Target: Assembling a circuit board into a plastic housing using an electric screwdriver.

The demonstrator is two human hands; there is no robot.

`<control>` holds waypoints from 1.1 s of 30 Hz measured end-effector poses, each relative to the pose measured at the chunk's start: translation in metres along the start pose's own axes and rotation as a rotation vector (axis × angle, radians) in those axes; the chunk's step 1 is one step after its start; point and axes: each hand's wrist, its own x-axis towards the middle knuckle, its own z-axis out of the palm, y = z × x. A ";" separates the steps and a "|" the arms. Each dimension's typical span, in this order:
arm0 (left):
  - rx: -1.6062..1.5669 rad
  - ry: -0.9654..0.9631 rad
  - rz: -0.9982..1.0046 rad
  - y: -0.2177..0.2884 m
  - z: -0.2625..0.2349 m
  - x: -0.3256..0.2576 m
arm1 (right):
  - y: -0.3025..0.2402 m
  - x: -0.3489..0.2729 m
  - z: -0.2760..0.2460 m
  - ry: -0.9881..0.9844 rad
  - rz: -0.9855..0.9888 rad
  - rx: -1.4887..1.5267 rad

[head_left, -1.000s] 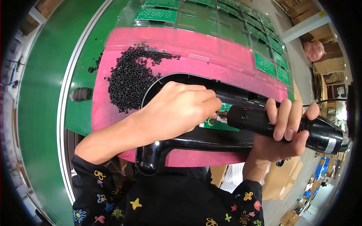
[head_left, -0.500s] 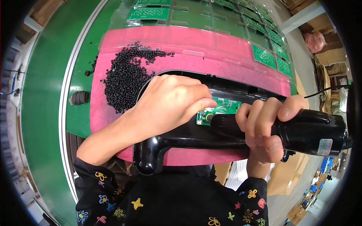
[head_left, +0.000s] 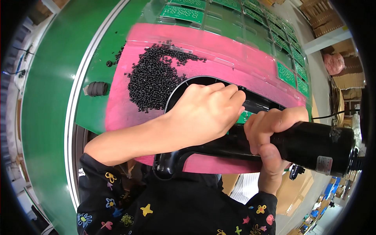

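Note:
A black plastic housing (head_left: 166, 160) with a long hollow body lies in front of me, and part of a green circuit board (head_left: 243, 116) shows inside it. My right hand (head_left: 268, 131) is wrapped round a thick black electric screwdriver (head_left: 317, 147), held almost level with its front end pointing left over the board. My left hand (head_left: 207, 111) reaches across the housing, fingers curled in beside the screwdriver's front end. What those fingers hold, if anything, is hidden, and so is the screwdriver's tip.
A pile of small black screws (head_left: 150, 82) lies on the pink mat (head_left: 121, 105) to the left. Behind, clear plastic trays (head_left: 219, 58) hold several green boards (head_left: 182, 13). A dark grey roll (head_left: 97, 89) sits on the green table (head_left: 88, 113). A cord (head_left: 333, 115) runs off right.
The view has shifted, so the mat and housing appear farther right. My left hand now covers more of the board, and the screwdriver's rear end has dipped lower in the picture.

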 end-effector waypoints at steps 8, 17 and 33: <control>-0.039 -0.110 0.033 -0.008 -0.001 -0.005 | -0.002 -0.005 0.002 -0.002 0.014 0.025; -0.084 -0.334 0.079 -0.010 -0.004 -0.002 | -0.017 -0.015 -0.006 0.308 -0.145 0.122; -0.312 -0.308 0.040 0.002 -0.006 0.012 | -0.033 -0.012 -0.028 0.354 -0.386 0.286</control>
